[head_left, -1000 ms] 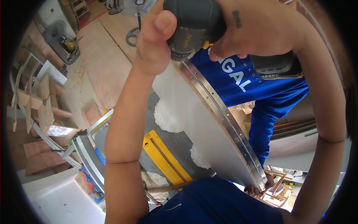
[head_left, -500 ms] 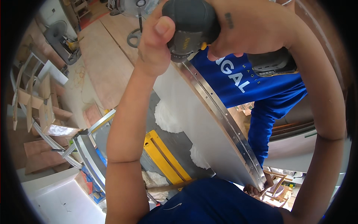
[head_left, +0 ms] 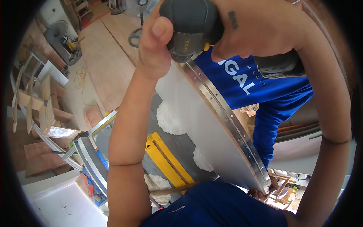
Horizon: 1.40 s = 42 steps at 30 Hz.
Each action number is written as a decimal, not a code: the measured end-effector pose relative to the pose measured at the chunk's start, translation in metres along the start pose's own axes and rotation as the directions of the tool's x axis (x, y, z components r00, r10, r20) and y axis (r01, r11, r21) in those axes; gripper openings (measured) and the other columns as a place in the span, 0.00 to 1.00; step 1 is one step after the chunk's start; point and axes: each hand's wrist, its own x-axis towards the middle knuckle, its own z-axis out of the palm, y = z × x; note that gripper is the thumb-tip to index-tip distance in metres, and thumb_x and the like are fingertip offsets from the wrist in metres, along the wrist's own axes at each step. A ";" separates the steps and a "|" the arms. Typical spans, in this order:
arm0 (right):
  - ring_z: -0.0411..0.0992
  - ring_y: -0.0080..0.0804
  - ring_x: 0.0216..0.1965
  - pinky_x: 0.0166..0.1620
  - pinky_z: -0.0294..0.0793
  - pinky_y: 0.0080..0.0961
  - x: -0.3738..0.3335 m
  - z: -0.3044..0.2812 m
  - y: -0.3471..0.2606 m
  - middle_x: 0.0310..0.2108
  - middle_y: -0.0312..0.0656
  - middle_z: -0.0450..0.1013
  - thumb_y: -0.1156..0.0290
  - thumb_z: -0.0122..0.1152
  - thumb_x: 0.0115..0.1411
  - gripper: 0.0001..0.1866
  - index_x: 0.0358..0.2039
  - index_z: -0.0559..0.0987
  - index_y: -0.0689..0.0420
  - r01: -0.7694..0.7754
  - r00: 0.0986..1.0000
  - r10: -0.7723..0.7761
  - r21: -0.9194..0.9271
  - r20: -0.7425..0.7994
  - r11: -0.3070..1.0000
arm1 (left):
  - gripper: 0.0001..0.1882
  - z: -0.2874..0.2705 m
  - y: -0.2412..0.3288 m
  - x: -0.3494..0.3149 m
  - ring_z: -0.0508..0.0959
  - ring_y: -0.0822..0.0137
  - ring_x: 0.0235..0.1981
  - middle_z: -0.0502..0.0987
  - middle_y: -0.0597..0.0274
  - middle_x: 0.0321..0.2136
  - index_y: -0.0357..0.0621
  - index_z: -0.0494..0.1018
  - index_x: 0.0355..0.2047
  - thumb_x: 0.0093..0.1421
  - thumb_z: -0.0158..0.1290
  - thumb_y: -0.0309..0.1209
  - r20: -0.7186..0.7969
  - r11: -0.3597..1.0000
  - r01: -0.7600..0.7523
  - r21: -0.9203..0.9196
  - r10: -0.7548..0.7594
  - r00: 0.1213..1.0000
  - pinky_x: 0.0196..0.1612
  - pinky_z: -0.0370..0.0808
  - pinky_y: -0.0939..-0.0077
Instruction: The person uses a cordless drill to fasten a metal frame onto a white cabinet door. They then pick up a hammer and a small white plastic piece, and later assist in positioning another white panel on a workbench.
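Note:
Both of my hands are raised around a black cordless drill (head_left: 191,26) at the top of the view. My right hand (head_left: 261,28) wraps its grip, and the battery end shows below that wrist. Against the drill's left side, my left hand (head_left: 155,47) presses with its thumb up. The drill's nose points down at the upper end of a long metal hinge strip (head_left: 227,117) with screw holes; the bit itself is hidden. This strip runs along the edge of a pale panel (head_left: 189,109) standing in front of me.
A co-worker in a blue long-sleeved shirt (head_left: 264,109) stands beyond the panel, one hand (head_left: 257,193) at the strip's near end. A yellow slotted tool base (head_left: 168,160) lies on a grey surface. At left are a wooden frame (head_left: 47,102) and a fan (head_left: 58,36).
The drill and both hands have shifted slightly left and up. The co-worker's sleeve has moved a little to the right.

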 end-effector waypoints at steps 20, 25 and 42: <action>0.77 0.29 0.22 0.30 0.74 0.29 0.004 0.022 0.017 0.19 0.38 0.75 0.68 0.70 0.53 0.14 0.39 0.81 0.59 0.113 0.981 -0.095 0.098 -0.172 0.989 | 0.46 0.056 0.054 0.026 0.78 0.67 0.49 0.79 0.58 0.47 0.35 0.71 0.56 0.59 0.48 0.68 0.170 0.988 0.083 -0.129 -0.061 0.984 0.53 0.74 0.72; 0.77 0.29 0.22 0.30 0.74 0.29 0.003 0.025 0.018 0.19 0.38 0.76 0.69 0.70 0.53 0.13 0.38 0.81 0.59 0.158 0.964 -0.122 0.143 -0.238 0.977 | 0.45 0.053 0.053 0.028 0.78 0.67 0.49 0.78 0.57 0.47 0.35 0.71 0.57 0.61 0.46 0.68 0.173 0.994 0.038 -0.099 -0.020 0.985 0.54 0.74 0.73; 0.80 0.33 0.22 0.26 0.79 0.28 0.018 0.038 0.036 0.28 0.44 0.81 0.66 0.67 0.54 0.13 0.31 0.83 0.65 0.188 0.958 -0.182 0.003 -0.220 0.982 | 0.50 0.058 0.052 0.021 0.78 0.64 0.52 0.78 0.54 0.50 0.33 0.70 0.58 0.57 0.51 0.71 0.181 0.975 0.113 -0.191 -0.078 0.980 0.55 0.74 0.71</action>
